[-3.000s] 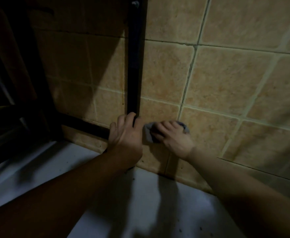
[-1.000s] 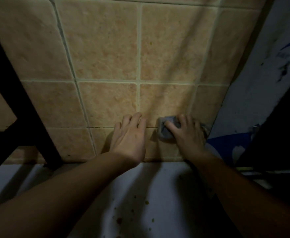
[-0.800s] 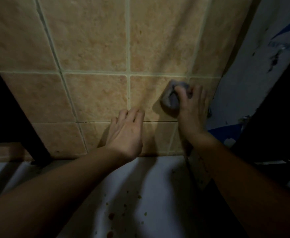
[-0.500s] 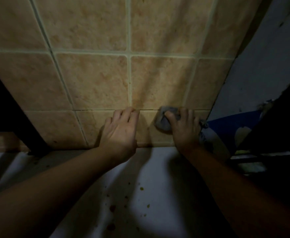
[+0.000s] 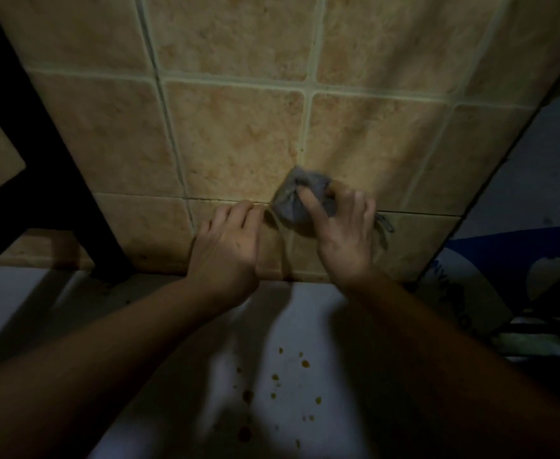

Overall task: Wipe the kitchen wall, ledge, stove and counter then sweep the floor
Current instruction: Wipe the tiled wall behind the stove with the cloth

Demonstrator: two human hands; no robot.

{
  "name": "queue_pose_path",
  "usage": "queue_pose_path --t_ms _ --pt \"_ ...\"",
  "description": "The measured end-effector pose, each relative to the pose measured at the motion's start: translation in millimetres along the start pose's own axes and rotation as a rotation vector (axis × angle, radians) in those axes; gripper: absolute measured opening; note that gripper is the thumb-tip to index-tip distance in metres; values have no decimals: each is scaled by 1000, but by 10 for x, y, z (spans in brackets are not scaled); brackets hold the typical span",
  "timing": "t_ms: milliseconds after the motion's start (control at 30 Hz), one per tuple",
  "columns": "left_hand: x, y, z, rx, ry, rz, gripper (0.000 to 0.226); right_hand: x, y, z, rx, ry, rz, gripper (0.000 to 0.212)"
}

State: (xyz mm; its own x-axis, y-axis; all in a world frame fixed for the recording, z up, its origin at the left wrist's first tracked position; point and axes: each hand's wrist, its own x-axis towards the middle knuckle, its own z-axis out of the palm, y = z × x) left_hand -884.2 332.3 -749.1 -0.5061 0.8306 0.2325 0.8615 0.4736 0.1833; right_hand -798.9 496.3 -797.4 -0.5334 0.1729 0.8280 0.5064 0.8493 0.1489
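Cloth (image 5: 300, 197): grey, bunched, pressed against the tiled wall (image 5: 239, 137) just above the counter (image 5: 179, 342). Your right hand (image 5: 345, 236) grips it, fingers curled over the wad. Your left hand (image 5: 229, 250) rests flat on the wall just beside it, fingers straight and together. Brown specks (image 5: 278, 379) lie on the counter below. A black frame (image 5: 40, 167) stands at the left.
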Motion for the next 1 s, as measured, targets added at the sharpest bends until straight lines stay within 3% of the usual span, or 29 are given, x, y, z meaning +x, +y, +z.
queue_pose_path --t_ms 100,200,300,400,467,633,767,900,1000 --pt "-102 -94 32 43 -31 4 72 -278 -14 175 -74 -139 -273 63" --pt "-198 -181 41 101 -62 -36 78 -264 -50 198 -75 -246 -369 75" --pt "-256 -252 -11 88 -44 -102 75 2 -66 32 -7 -196 -357 69" --pt "-285 -332 -48 39 -27 -184 74 460 -226 -91 55 -25 -210 51" --pt "-302 -392 -67 21 -33 -245 76 570 -399 -41 45 -48 -233 52" --pt "-427 -538 -70 20 -75 -325 78 111 -708 245 108 -214 -521 51" --pt "-533 -686 -62 10 -66 -353 80 214 -785 223 -23 -187 -511 45" --pt "-581 -820 -73 12 -52 -404 79 652 -929 129 4 -24 -321 46" --pt "-625 -855 -44 1 -49 -451 78 481 -1042 291 -10 -96 -465 49"
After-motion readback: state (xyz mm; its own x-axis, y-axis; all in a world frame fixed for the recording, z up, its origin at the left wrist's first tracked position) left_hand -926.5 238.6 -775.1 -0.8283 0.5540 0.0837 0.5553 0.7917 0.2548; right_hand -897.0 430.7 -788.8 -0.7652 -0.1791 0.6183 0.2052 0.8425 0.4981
